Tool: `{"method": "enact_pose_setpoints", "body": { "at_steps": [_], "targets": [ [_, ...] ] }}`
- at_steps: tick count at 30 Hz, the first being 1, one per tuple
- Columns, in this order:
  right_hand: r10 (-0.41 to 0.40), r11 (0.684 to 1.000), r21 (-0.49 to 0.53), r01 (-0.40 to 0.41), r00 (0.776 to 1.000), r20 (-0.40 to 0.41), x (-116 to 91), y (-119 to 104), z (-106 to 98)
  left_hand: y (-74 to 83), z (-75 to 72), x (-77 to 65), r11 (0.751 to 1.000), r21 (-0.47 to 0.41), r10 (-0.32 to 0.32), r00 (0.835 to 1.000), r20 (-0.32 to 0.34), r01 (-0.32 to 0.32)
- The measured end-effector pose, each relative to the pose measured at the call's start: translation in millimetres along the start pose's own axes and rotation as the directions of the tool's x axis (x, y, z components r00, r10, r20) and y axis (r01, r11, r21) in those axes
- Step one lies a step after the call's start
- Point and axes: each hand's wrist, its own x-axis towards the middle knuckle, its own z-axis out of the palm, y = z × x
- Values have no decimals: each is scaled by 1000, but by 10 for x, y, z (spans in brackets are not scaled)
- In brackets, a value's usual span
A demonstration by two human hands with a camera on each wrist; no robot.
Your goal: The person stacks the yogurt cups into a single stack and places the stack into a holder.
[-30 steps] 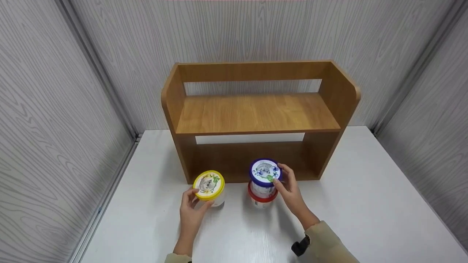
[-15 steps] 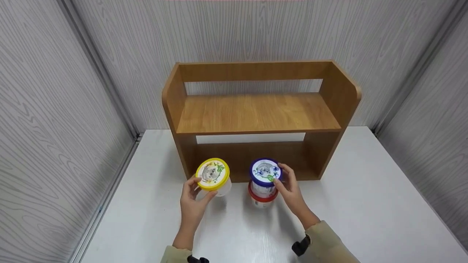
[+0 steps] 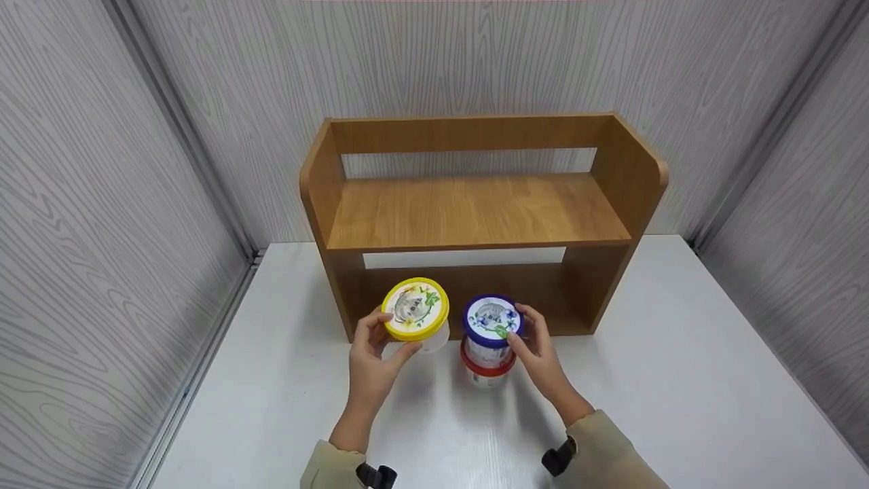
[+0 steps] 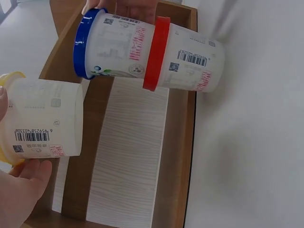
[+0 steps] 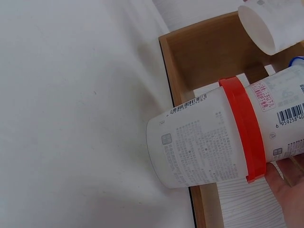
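Two bare hands work over a white table (image 3: 679,401), with three round white tubs between them. Each tub has a lid of a different colour: one yellow, one blue, one red.

The left hand (image 3: 375,363) has its thumb and fingers curved partway closed around the rim of the yellow-lidded tub (image 3: 415,310), holding it in the air. That tub is tilted a little, and the left wrist view shows its base well above the table, about level with the blue lid.

The right hand (image 3: 541,353) grips the blue-lidded tub (image 3: 493,320), thumb and fingers bent around its side and lid edge. This tub stands on the red-lidded tub (image 3: 487,380), making one upright stack of two; the red-lidded tub rests on the table, just in front of the shelf. The yellow-lidded tub is to the left of the stack, near it but apart.

The yellow and blue lids each carry a grey picture ringed by leaves and flowers. The wrist views show barcodes and small print on the tubs' sides.

Behind the tubs stands one brown wooden shelf (image 3: 478,214) with two levels. Three grey wood-grain walls (image 3: 461,61) surround the table. Two light-coloured sleeves (image 3: 604,451) reach in from below, each with a small dark device (image 3: 559,457) at the wrist.
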Motion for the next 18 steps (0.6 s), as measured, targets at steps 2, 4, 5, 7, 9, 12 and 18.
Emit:
{"method": "enact_pose_setpoints", "body": {
  "at_steps": [2,4,5,7,9,12,18],
  "targets": [
    [4,1000,0,-4,1000,-1,-2,-3,3,39,40,29,1000,-10,17,1000,10,-17],
    [8,1000,-1,-8,1000,-1,-4,-3,7,75,82,52,1000,-13,28,999,17,-28],
    [10,1000,0,-10,1000,0,-4,-4,8,94,103,62,999,-12,32,999,20,-31],
    [12,1000,1,-12,1000,0,-4,-5,11,122,143,80,999,-12,44,999,24,-44],
    [15,1000,-2,-15,1000,-1,-5,-8,13,146,184,96,998,-10,57,998,28,-57],
    [21,1000,-5,-21,1000,-7,-8,-18,16,166,239,119,998,-10,69,997,39,-69],
    [12,1000,1,-12,1000,-4,3,-24,20,282,349,156,998,-47,45,997,69,-42]
  ]
}}
